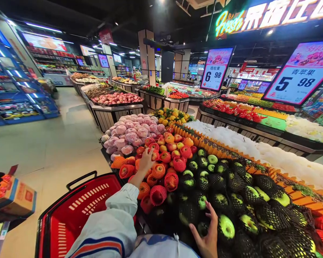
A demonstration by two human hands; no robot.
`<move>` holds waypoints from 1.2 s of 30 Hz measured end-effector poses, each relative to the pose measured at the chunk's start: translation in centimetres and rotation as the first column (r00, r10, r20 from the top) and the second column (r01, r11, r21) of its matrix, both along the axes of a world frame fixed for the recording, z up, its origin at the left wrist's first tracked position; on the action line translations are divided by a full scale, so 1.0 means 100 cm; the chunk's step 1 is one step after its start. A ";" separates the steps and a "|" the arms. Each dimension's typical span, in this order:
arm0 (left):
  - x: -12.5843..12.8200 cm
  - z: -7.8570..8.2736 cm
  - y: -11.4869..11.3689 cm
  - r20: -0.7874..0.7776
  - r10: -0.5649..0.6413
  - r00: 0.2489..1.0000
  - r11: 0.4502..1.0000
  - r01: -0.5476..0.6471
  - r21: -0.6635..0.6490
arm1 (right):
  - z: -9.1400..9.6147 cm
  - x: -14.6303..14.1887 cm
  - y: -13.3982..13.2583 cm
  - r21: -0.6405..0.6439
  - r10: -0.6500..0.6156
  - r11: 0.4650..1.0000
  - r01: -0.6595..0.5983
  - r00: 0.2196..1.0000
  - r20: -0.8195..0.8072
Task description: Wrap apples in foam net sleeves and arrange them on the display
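The left hand (146,161) is at the red apples (158,171), toward the display stand's left edge (107,162); grip indeterminable. The right hand (209,237), fingers spread, overlies green apples (226,226), netted presumably against bruising.

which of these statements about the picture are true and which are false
1. The left hand is at the red apples. True.
2. The right hand is over the green apples. True.
3. None of the green apples has netting. False: many are in black netting.
4. A shopping basket sits to the left of the right hand. True.
5. The shopping basket is blue. False: it is red.
6. The left hand is inside the shopping basket. False: it is at the red apples.
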State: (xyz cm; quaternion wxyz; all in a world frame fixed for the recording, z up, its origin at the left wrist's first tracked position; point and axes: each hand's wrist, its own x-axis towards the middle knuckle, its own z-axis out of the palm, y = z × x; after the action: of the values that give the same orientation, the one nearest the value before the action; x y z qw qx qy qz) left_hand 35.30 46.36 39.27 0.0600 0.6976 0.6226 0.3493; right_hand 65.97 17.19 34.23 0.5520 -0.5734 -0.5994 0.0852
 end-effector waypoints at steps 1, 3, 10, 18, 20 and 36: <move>0.005 0.000 -0.002 -0.007 -0.013 1.000 1.000 0.012 -0.014 | 0.001 0.000 0.000 -0.003 -0.002 1.000 0.002 1.000 0.000; 0.016 0.002 -0.006 -0.011 -0.037 0.999 0.999 0.037 -0.036 | 0.002 -0.001 -0.001 -0.006 -0.001 1.000 0.001 1.000 0.000; 0.067 0.011 -0.019 -0.075 -0.261 0.962 0.955 0.246 -0.167 | 0.004 -0.003 0.000 -0.024 0.009 1.000 -0.009 1.000 0.003; 0.094 -0.003 -0.014 -0.183 -0.326 0.928 0.910 0.255 -0.327 | -0.010 0.007 -0.001 -0.025 0.031 0.999 -0.030 0.999 0.035; 0.095 -0.005 -0.012 -0.203 -0.311 0.929 0.911 0.231 -0.341 | -0.014 0.007 -0.001 -0.025 0.025 0.999 -0.025 0.999 0.020; 0.074 0.002 -0.024 -0.291 -0.297 0.909 0.928 0.204 -0.311 | -0.041 0.011 0.023 -0.011 0.040 0.999 -0.038 0.930 0.366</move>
State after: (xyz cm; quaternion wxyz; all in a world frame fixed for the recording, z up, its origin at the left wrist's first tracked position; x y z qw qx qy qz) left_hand 42.71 43.97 39.46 0.0946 0.8061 0.5704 0.1262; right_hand 67.06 19.49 30.15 0.4278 -0.5682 -0.7029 -0.0113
